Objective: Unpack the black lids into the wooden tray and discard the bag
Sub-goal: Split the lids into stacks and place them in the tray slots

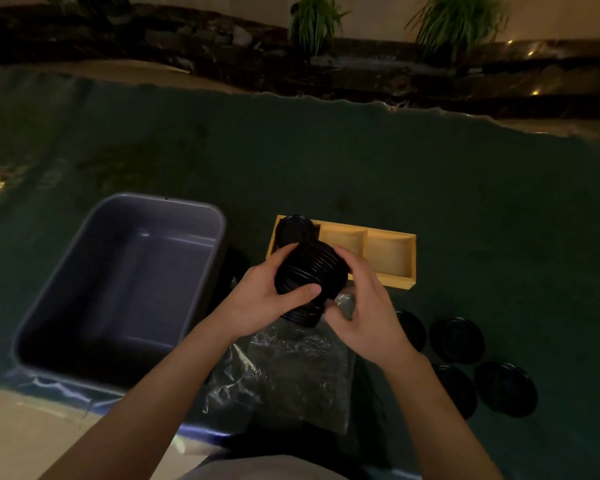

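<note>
A bent stack of black lids (310,271) is held in the air between both hands, just in front of the wooden tray (388,258). My left hand (267,296) grips the stack's left side, thumb across its front. My right hand (364,306) holds the right side and lower end. The tray has three compartments; its left one holds black lids (295,228), the other two show bare wood. Under my hands the clear plastic bag (291,368) lies crumpled on the green cloth. Several loose black lids (458,339) lie flat to the right.
A grey plastic bin (201,216) stands open to the left of the tray. The dark green cloth (395,168) covers the table. A dark stone ledge with plants (312,22) runs along the back. The table's pale edge shows at the bottom left.
</note>
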Demonstrator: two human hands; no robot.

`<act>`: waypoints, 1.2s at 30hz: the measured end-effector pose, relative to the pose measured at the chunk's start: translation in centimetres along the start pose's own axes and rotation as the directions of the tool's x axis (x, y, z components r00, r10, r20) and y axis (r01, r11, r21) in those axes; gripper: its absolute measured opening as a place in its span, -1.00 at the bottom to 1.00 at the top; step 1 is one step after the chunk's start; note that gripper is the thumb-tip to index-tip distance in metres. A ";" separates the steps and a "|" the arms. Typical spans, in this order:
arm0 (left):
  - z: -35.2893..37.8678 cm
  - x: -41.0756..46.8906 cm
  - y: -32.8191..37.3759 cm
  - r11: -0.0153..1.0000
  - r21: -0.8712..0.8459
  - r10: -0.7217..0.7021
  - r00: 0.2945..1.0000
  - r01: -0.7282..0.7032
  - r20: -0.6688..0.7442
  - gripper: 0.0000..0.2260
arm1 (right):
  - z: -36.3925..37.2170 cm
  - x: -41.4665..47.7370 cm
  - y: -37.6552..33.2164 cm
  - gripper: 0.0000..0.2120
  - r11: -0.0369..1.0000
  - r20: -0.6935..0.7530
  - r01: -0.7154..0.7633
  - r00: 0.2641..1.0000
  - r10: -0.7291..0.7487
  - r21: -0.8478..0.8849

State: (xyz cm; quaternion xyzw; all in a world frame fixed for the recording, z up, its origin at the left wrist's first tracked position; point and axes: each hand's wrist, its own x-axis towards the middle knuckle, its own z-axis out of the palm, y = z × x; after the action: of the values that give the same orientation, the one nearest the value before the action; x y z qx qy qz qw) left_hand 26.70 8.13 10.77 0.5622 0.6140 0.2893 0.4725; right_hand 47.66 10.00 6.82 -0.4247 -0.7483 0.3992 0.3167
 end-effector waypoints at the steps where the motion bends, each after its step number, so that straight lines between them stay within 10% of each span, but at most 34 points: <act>1: 0.0 0.0 0.0 1.000 0.003 0.010 1.000 -0.010 0.011 -0.16 | -0.1 0.0 0.0 -0.27 1.000 -0.015 -0.003 1.000 0.003 0.013; 24: 1.6 0.6 -0.3 0.989 0.011 0.149 0.985 -0.149 -0.087 -0.41 | 0.3 0.5 2.7 -0.55 0.934 -0.440 -0.155 0.849 0.293 0.322; 36: 0.8 1.3 -1.8 0.991 0.085 0.119 0.954 -0.099 -0.276 -0.73 | -0.6 4.7 8.9 -0.73 0.741 -0.322 -0.490 0.686 0.653 0.459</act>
State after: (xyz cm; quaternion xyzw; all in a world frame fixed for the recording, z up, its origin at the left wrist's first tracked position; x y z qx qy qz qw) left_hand 26.73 8.93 8.52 0.5646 0.6527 0.3700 0.3441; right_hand 49.50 17.23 0.07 -0.6611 -0.3969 0.4868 0.4104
